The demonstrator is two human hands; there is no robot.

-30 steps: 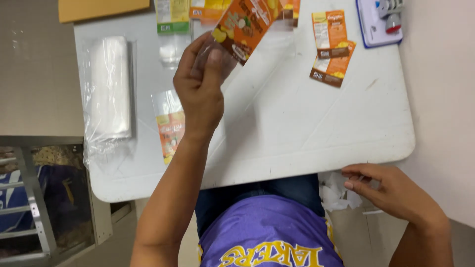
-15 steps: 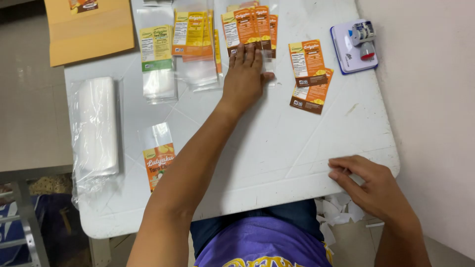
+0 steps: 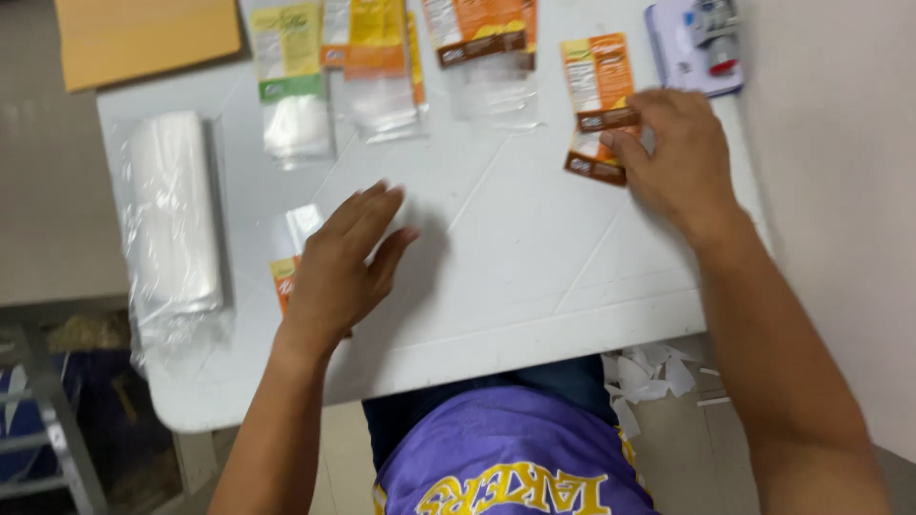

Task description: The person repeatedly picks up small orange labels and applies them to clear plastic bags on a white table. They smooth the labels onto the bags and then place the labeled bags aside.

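Right hand [image 3: 673,153] fingertips pinching orange label cards [image 3: 593,105]; left hand [image 3: 343,262] flat over small packet [image 3: 286,277].

You get one view only — the head camera looks steeply down, close over the white table [image 3: 534,277], its far edge at top.

Bare table [image 3: 515,257] between hands; pouches [image 3: 382,57] crowd beyond.
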